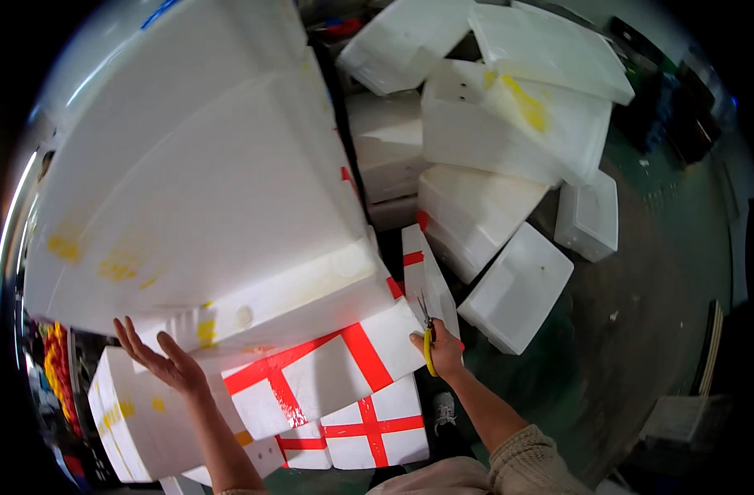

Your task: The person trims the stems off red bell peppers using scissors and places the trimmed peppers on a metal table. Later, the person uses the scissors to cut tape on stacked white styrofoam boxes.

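My right hand (444, 357) grips a pair of scissors (428, 349) with yellow handles. Their metal blades point away from me, slightly parted at the tips. Just left of that hand lies a white foam box (318, 374) with wide red tape across it. My left hand (171, 366) is raised with its fingers apart, close to the lower edge of a very large-looking white foam box (210, 185) with yellow smears. Whether the fingers touch that box I cannot tell. A narrow white foam piece with red tape (431, 272) stands beyond the scissors.
Several loose white foam boxes (494, 210) are heaped ahead on the right. More taped foam boxes (374, 427) stack up near my legs, beside my shoe (444, 409). Dark green floor (600, 346) spreads to the right. Another foam box (136, 414) with yellow tape stands at lower left.
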`<state>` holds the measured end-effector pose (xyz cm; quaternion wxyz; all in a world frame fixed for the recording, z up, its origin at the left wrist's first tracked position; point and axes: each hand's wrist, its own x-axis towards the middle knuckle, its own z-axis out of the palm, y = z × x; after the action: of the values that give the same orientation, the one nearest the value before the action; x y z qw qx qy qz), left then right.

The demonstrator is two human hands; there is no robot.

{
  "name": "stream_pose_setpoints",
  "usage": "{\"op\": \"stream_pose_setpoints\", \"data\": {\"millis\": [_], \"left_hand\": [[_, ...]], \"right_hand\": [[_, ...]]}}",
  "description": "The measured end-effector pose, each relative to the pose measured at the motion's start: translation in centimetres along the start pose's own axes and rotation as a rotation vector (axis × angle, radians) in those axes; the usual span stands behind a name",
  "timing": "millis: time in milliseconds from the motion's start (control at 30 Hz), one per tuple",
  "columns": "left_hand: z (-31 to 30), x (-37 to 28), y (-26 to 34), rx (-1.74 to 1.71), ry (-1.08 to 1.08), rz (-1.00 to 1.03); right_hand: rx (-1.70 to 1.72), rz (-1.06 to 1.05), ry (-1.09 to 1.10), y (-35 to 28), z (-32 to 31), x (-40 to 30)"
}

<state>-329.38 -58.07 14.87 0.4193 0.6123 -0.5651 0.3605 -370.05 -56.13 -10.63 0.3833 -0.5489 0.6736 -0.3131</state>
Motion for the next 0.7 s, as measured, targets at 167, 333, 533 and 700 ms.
{"op": "stream_pose_setpoints", "data": {"millis": [167, 333, 533, 700], "left_hand": [[2.4, -1.1, -2.6, -0.016, 0.092, 0.040], [4.2, 0.5, -2.6, -0.061, 0.056, -0.003], [8.8, 1.9, -10.4, -0.167, 0.067, -0.001], [10.3, 1.8, -12.2, -0.379, 0.055, -0.098]], "right_hand": [[0.055, 0.081, -0.004, 0.4, 1.0, 0.0], [-0.098, -0.019, 0.040, -0.7, 0.4, -0.7], [-0.129, 0.015, -0.063, -0.9, 0.8, -4.4], [0.047, -0.028, -0.193, 2.1, 2.9, -14.1]]}}
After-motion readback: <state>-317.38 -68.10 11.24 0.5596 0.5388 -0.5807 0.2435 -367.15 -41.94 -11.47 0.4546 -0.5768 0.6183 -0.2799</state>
